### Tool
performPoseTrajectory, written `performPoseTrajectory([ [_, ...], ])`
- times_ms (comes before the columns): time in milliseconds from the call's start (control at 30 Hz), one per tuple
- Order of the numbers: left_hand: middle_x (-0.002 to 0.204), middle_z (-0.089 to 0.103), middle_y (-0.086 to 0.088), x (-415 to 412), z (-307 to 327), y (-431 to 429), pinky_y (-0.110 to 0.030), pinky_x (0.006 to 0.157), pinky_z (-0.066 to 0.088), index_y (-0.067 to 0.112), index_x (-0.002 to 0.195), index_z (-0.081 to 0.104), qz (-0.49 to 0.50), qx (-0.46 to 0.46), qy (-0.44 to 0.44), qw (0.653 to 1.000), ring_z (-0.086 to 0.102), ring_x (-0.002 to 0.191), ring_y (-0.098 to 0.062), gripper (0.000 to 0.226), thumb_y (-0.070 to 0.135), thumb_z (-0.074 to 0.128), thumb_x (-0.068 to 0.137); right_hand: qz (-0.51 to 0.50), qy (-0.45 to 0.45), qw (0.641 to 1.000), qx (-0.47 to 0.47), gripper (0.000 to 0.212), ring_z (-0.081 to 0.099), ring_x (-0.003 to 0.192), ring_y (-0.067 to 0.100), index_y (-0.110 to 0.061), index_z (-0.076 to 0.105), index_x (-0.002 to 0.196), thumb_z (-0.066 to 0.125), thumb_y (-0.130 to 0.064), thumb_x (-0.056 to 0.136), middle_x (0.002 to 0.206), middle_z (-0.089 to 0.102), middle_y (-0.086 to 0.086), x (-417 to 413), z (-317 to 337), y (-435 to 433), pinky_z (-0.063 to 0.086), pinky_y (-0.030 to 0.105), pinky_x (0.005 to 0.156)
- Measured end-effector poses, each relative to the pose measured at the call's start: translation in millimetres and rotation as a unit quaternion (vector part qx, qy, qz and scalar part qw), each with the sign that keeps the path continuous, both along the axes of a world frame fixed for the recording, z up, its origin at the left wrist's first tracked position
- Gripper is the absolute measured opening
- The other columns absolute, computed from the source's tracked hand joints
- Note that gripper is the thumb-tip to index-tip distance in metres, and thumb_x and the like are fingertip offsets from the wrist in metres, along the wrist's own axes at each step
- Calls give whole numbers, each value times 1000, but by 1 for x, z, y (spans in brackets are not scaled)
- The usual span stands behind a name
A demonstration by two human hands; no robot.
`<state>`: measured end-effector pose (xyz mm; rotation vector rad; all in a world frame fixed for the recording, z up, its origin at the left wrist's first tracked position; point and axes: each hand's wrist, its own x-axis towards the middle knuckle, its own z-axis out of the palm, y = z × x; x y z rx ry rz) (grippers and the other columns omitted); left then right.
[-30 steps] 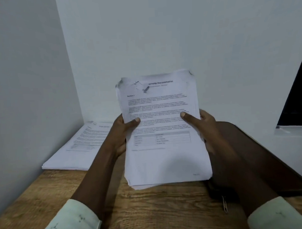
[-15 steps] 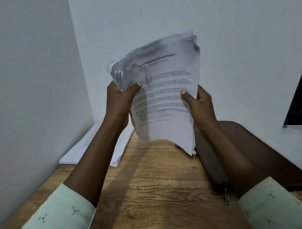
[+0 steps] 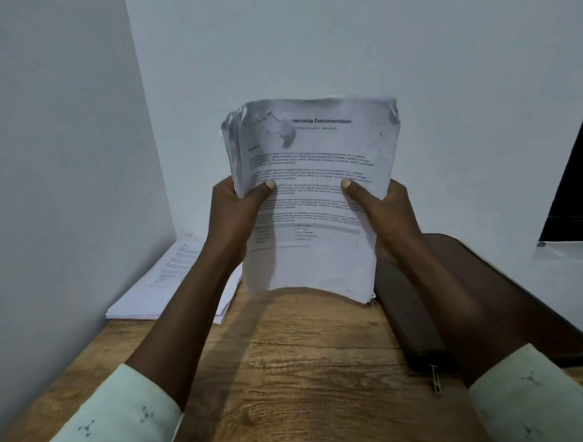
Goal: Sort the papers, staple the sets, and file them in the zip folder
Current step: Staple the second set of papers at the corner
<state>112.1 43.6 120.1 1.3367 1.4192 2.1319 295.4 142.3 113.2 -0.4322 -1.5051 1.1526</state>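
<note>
A thick stack of printed papers [image 3: 315, 173] stands upright above the wooden table [image 3: 305, 369], its top sheet headed "Internship Documentation". My left hand [image 3: 234, 216] grips its left edge with the thumb on the front page. My right hand [image 3: 382, 214] grips the right edge the same way. The stack's lower edge hangs just above the tabletop, curled at the bottom right. A second pile of papers [image 3: 173, 281] lies flat at the back left corner. The dark brown zip folder [image 3: 484, 296] lies on the table to the right, its zipper pull [image 3: 435, 379] pointing towards me.
White walls close in the table at the left and back. A dark window opening [image 3: 573, 194] shows at the right edge. Bare wood lies between my forearms.
The stack was lifted off the table and tilted, then brought back down upright with its pages squared. The camera view shifted slightly.
</note>
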Motion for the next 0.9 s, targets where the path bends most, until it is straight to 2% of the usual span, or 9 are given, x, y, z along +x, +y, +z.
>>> performPoseTrajectory([
  [100,105,75,-1,-4,1,-3,-33,81,59,19,106,69,-18,-4,8,1000,73,94,-18,20,13,72,88,35,16,999,-26,25,71,102,20,-12,70,112,72,-14,87,110,74,4,2,-4,3,56,34,89],
  [200,104,76,-1,-11,-22,-1,-36,81,59,17,108,69,-21,-41,-1,999,73,94,-20,22,14,72,87,76,-6,994,-79,31,72,99,23,-7,67,116,71,-9,85,110,74,7,2,-20,5,57,34,84],
  [400,94,76,8,-9,-50,3,-21,71,55,23,101,69,-14,-64,-22,998,73,86,-8,13,15,64,93,33,-53,997,-50,18,72,84,3,-21,68,104,67,-9,90,97,73,-9,-5,-29,8,57,18,74],
  [433,95,76,8,-9,-49,4,-22,72,56,24,101,69,-13,-64,-25,998,73,86,-9,13,15,65,93,28,-51,997,-44,17,72,86,4,-22,68,104,67,-11,91,98,73,-9,-6,-27,9,56,19,75],
  [533,103,76,2,-11,-38,7,-32,80,57,23,104,69,-16,-64,-27,997,73,93,-17,13,18,67,92,11,-34,999,-30,21,71,100,14,-19,68,113,68,-19,92,108,73,-3,-5,-20,12,56,33,88],
  [700,104,76,0,-7,-50,6,-30,81,58,20,107,69,-46,-110,-21,993,72,95,-18,21,20,73,87,22,-19,996,-86,22,70,103,25,-22,73,104,74,-26,83,108,75,3,-10,-41,14,53,52,95],
  [800,101,76,2,-7,-58,5,-21,74,57,19,106,70,-42,-126,-21,991,73,93,-15,20,19,73,87,25,-23,995,-97,19,71,102,26,-20,74,103,74,-23,84,107,75,4,-11,-49,12,52,53,96],
  [900,102,76,0,-13,-51,6,-26,79,57,18,108,70,-49,-132,-31,990,73,92,-15,22,14,72,87,38,-34,996,-77,18,71,102,22,-20,72,106,71,-23,89,107,75,2,-10,-37,9,53,47,96],
])
